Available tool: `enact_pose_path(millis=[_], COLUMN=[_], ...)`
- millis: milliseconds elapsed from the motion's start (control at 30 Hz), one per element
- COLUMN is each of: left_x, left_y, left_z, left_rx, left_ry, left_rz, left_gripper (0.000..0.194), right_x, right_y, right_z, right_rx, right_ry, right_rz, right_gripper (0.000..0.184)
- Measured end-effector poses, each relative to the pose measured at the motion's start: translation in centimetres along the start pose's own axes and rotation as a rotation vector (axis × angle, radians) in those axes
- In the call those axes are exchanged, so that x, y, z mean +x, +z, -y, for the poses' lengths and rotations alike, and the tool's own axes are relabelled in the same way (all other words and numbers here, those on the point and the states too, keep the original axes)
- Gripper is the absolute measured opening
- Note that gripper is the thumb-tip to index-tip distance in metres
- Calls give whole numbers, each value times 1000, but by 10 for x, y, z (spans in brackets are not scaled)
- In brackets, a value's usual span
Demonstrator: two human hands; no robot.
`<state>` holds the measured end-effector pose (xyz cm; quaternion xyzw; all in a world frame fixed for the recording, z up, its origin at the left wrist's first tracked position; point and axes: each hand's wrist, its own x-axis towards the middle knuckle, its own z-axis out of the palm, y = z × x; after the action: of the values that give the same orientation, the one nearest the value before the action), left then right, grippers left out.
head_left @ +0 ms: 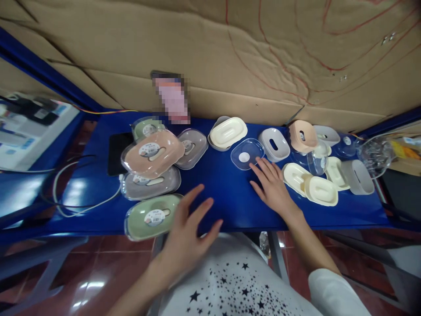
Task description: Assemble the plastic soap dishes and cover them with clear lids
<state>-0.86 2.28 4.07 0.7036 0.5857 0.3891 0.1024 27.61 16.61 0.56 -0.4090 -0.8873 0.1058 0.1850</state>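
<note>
My left hand [187,228] hovers at the table's front edge with its fingers spread, holding nothing. It partly covers the right end of a green soap box [144,219] with a clear lid and a round sticker. My right hand [271,186] is also open, its fingertips at the lower right edge of a clear oval lid [243,157] that lies on the blue table [220,193]; whether they touch is hard to tell. Just behind that hand is a whitish slotted base [276,147]. Cream trays [226,133] sit stacked further back.
Lidded boxes in pink [153,153], grey [151,184] and mauve [191,149] crowd the left. To the right are cream trays [322,191], a peach base [302,136], a grey base [357,177] and a plastic bag [376,153]. A white cable [87,210] loops at far left.
</note>
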Motion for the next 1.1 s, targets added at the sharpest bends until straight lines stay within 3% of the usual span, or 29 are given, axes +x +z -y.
enact_pose_path(millis=[133, 233, 400, 500, 567, 667, 767, 833, 900, 1000, 1100], left_x=[-7, 1, 17, 20, 18, 10, -1, -7, -13, -23, -32], left_y=[54, 77, 91, 91, 86, 73, 59, 53, 51, 53, 58], left_z=[-12, -7, -1, -1, -1, -1, -1, -1, 2, 8, 15], left_rx=[-60, 5, 139, 150, 120, 15, -54, -23, 40, 108, 127], left_ry=[-49, -52, 10, 24, 15, -39, -30, 29, 80, 116, 119], left_rz=[117, 154, 248, 253, 223, 110, -35, -35, 45, 177, 229], left_gripper=[62, 70, 71, 67, 65, 65, 72, 70, 61, 41, 28], right_x=[19, 36, 109, 153, 160, 128, 60, 14, -17, -22, 23], right_y=[-6, -12, -15, -12, -15, -25, -30, -28, -23, -20, -19], right_z=[0, 7, -3, -21, -27, -19, 7, 26, 40, 44, 35], right_rx=[-59, 3, -83, -182, -190, -132, -63, -54, -58, 7, 86], right_ry=[-67, -168, -213, -219, -228, -245, -316, -379, -405, -442, -445], right_rz=[117, 130, 11, 87, 110, 5, -62, 3, 66, 100, 51], right_gripper=[46, 35, 42, 40, 32, 26, 27, 33, 36, 25, 35])
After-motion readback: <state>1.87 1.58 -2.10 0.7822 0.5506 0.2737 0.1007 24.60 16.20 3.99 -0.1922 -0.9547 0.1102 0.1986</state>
